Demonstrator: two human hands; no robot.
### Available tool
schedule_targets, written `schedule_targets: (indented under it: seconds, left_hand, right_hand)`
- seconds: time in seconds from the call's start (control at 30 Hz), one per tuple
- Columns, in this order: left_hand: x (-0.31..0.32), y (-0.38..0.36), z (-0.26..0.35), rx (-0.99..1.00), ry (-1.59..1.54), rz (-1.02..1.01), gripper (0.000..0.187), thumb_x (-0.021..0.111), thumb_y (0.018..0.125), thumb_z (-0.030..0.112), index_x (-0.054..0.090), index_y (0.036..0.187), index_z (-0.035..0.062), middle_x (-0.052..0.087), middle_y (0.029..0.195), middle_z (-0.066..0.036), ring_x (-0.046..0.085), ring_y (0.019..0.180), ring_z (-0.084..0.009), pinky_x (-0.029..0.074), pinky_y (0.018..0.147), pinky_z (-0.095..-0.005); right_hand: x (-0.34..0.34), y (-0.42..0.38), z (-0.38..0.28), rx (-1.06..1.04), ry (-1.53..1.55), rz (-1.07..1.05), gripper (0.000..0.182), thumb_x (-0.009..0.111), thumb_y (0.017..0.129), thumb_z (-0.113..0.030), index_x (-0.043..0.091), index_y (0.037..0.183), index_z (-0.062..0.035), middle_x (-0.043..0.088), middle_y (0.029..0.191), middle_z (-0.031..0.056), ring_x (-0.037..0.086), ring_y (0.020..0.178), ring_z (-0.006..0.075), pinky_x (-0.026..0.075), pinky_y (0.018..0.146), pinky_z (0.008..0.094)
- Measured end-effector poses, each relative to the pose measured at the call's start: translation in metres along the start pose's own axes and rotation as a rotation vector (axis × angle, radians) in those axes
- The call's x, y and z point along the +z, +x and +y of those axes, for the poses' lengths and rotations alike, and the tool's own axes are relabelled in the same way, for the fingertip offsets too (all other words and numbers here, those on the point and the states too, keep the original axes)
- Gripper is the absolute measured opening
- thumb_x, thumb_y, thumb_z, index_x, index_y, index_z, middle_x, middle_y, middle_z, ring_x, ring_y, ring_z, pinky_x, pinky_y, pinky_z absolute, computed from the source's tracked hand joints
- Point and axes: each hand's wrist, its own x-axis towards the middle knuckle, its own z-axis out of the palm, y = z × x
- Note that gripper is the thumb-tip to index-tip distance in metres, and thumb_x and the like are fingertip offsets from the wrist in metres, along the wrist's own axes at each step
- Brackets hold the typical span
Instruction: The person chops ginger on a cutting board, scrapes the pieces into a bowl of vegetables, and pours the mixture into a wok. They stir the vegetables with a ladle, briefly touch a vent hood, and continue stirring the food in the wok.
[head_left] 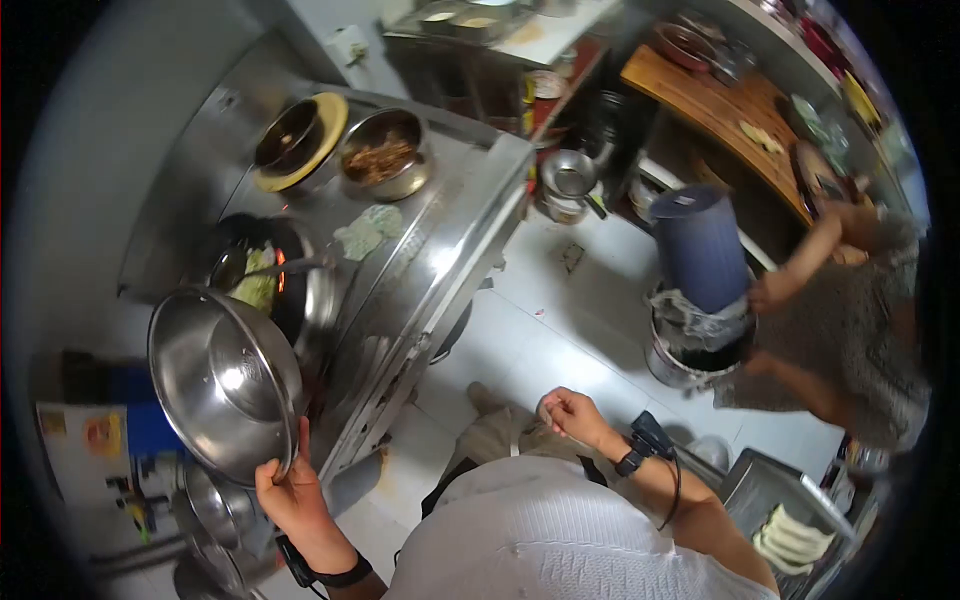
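Observation:
My left hand (292, 500) grips the lower right rim of a large stainless steel bowl (225, 400). The bowl is tilted, its shiny inside facing me with no food showing. Just beyond its upper edge is a wok (318, 290) on the stove, holding pale green chopped vegetables (257, 285) and a ladle (290, 267). In front of my waist, my right hand (570, 412) is closed with fingers curled, and I see nothing in it.
On the steel stove top (440, 190) are a pot of brown food (385, 155), a pan on a yellow ring (330, 130) and a crumpled cloth (368, 232). At right a person (830, 320) tips a blue bin (700, 245) over a metal bucket (690, 372). Steel bowls (215, 505) stand lower left.

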Motion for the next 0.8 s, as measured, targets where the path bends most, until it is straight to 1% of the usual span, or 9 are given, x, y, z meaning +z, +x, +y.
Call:
schedule_targets:
  seconds: [0.07, 0.17, 0.27, 0.37, 0.43, 0.47, 0.53, 0.63, 0.8]
  left_hand:
    - [-0.022, -0.014, 0.012, 0.078, -0.081, 0.097, 0.055, 0.043, 0.061, -0.005, 0.034, 0.115, -0.0091, 0.042, 0.118, -0.019, 0.041, 0.110, -0.0329, 0.023, 0.099, -0.0540]
    - [-0.047, -0.016, 0.042, 0.184, -0.162, 0.151, 0.052, 0.042, 0.062, -0.005, 0.034, 0.113, -0.0113, 0.042, 0.115, -0.022, 0.038, 0.110, -0.0386, 0.030, 0.096, -0.0532]
    - [-0.060, -0.019, 0.061, 0.149, -0.348, 0.134, 0.047, 0.041, 0.063, -0.006, 0.034, 0.109, -0.0145, 0.041, 0.112, -0.026, 0.037, 0.107, -0.0460, 0.038, 0.092, -0.0496]
    - [-0.076, -0.013, 0.079, 0.193, -0.471, 0.184, 0.042, 0.040, 0.065, -0.006, 0.033, 0.104, -0.0184, 0.040, 0.110, -0.028, 0.035, 0.104, -0.0518, 0.043, 0.088, -0.0452]
    - [-0.083, -0.012, 0.085, 0.234, -0.429, 0.271, 0.049, 0.042, 0.066, -0.005, 0.031, 0.112, -0.0144, 0.037, 0.114, -0.030, 0.032, 0.109, -0.0504, 0.052, 0.076, -0.0357]
    - [-0.090, -0.011, 0.087, 0.238, -0.446, 0.279, 0.049, 0.042, 0.066, -0.005, 0.031, 0.112, -0.0144, 0.037, 0.114, -0.030, 0.032, 0.109, -0.0504, 0.052, 0.076, -0.0357]
    - [-0.109, -0.015, 0.091, 0.328, -0.266, 0.145, 0.037, 0.041, 0.065, -0.003, 0.037, 0.098, -0.0193, 0.045, 0.107, -0.026, 0.044, 0.104, -0.0402, 0.045, 0.086, -0.0440]
    - [-0.128, -0.021, 0.098, 0.266, -0.240, 0.118, 0.035, 0.041, 0.066, -0.002, 0.040, 0.097, -0.0164, 0.049, 0.103, -0.025, 0.049, 0.099, -0.0360, 0.044, 0.088, -0.0425]
    - [-0.140, -0.013, 0.096, 0.265, -0.274, 0.160, 0.034, 0.040, 0.068, -0.002, 0.039, 0.098, -0.0185, 0.050, 0.101, -0.025, 0.051, 0.094, -0.0388, 0.040, 0.093, -0.0449]
  right_hand:
    - [0.000, -0.007, -0.013, 0.067, -0.083, 0.032, 0.014, 0.043, 0.083, -0.007, 0.050, 0.093, -0.0006, 0.051, 0.057, 0.0030, 0.047, 0.048, 0.0065, 0.039, 0.043, 0.0199]
    - [0.005, -0.002, -0.017, 0.017, -0.046, -0.019, 0.008, 0.045, 0.083, -0.005, 0.049, 0.088, 0.0000, 0.049, 0.056, 0.0030, 0.045, 0.045, 0.0070, 0.036, 0.040, 0.0200]
    - [0.017, 0.004, -0.012, -0.037, -0.106, 0.013, 0.006, 0.047, 0.083, -0.005, 0.050, 0.085, -0.0005, 0.049, 0.054, 0.0025, 0.044, 0.044, 0.0068, 0.036, 0.040, 0.0198]
    - [0.036, 0.008, -0.020, -0.087, -0.090, 0.062, 0.005, 0.047, 0.083, -0.005, 0.049, 0.085, -0.0015, 0.048, 0.054, 0.0008, 0.045, 0.044, 0.0061, 0.037, 0.040, 0.0196]
    - [0.052, 0.010, -0.029, -0.106, -0.073, 0.062, 0.005, 0.047, 0.083, -0.005, 0.049, 0.085, -0.0014, 0.048, 0.054, 0.0007, 0.045, 0.044, 0.0061, 0.037, 0.040, 0.0196]
    - [0.059, 0.011, -0.034, -0.113, -0.048, 0.064, 0.005, 0.047, 0.083, -0.005, 0.049, 0.085, -0.0014, 0.048, 0.053, 0.0006, 0.046, 0.044, 0.0061, 0.037, 0.040, 0.0195]
    - [0.073, 0.020, -0.029, -0.157, -0.090, 0.077, 0.006, 0.048, 0.082, -0.006, 0.051, 0.083, -0.0007, 0.049, 0.053, 0.0018, 0.047, 0.045, 0.0070, 0.037, 0.040, 0.0205]
    - [0.088, 0.025, -0.034, -0.174, -0.223, 0.068, 0.009, 0.050, 0.082, -0.009, 0.052, 0.085, -0.0005, 0.050, 0.054, 0.0033, 0.047, 0.046, 0.0076, 0.037, 0.041, 0.0221]
    - [0.107, 0.019, -0.059, -0.182, -0.275, 0.006, 0.010, 0.048, 0.083, -0.009, 0.049, 0.089, -0.0011, 0.048, 0.056, 0.0015, 0.047, 0.049, 0.0075, 0.038, 0.045, 0.0211]
